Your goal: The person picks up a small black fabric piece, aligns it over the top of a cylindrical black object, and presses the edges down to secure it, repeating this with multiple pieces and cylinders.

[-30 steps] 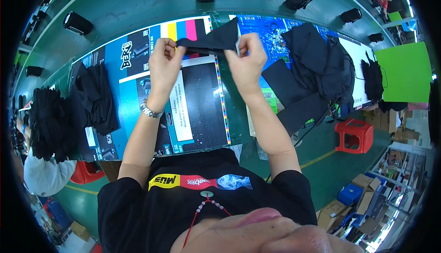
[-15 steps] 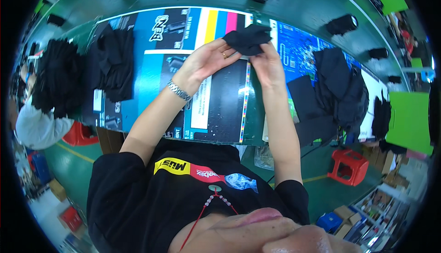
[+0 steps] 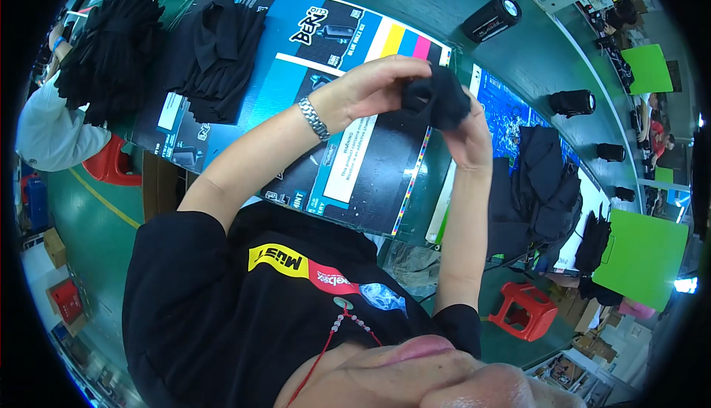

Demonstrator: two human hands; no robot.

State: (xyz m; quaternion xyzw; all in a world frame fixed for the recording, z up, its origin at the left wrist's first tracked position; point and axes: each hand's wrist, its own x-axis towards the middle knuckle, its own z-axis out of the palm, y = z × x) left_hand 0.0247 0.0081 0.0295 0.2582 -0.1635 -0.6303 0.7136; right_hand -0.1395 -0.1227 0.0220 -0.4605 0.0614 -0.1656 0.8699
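Observation:
A small piece of black cloth (image 3: 449,98) is held up over the table between both hands, with an opening or fold showing at its left side. My left hand (image 3: 379,88), a metal watch on its wrist, grips the cloth's left edge, with fingers and thumb closed round it. My right hand (image 3: 471,140) holds the lower right edge, and its fingertips are partly hidden behind the cloth. Left of my hands lies a stack of flat black cloth pieces (image 3: 222,60). On the right side, a loose heap of black cloth (image 3: 546,186) rests on the table.
Printed sheets (image 3: 296,75) cover the table. A bushy black cloth pile (image 3: 111,45) stands at the far left, by a person in a pale top (image 3: 59,130). Black cylindrical devices (image 3: 492,19) line the far side. Red stools (image 3: 522,310) and a green board (image 3: 641,256) stand around.
The view has turned, so the table looks tilted. The cloth has been turned in my hands and now shows an opening; both hands still hold it.

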